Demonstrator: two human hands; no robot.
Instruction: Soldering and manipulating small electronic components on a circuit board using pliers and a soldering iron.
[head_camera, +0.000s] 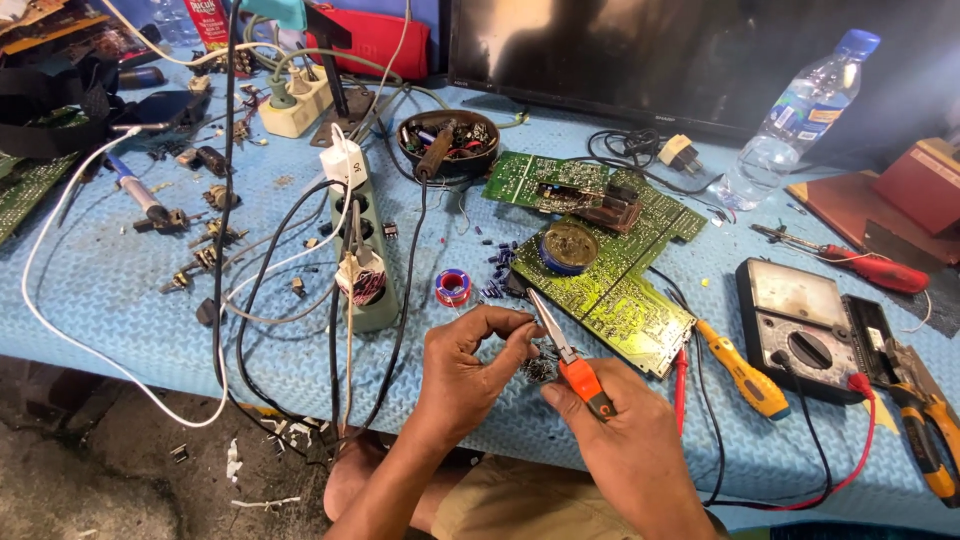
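Observation:
My left hand (468, 368) pinches a small electronic part between its fingertips, just above the front of the blue table mat (110, 290). My right hand (625, 435) grips orange-handled needle-nose pliers (562, 348), whose jaws point up and left toward that part. A small pile of dark components (538, 370) lies on the mat between the two hands. Right beyond the pliers' tip lies a green circuit board (605, 275) with a round tin of solder paste (567, 247) on it.
A power strip (367, 255) with tangled cables sits left of my hands, a small solder spool (452, 287) beside it. To the right lie a yellow screwdriver (742, 372), an analog multimeter (800, 325), a red screwdriver (870, 265) and a water bottle (795, 120). A monitor (690, 50) stands behind.

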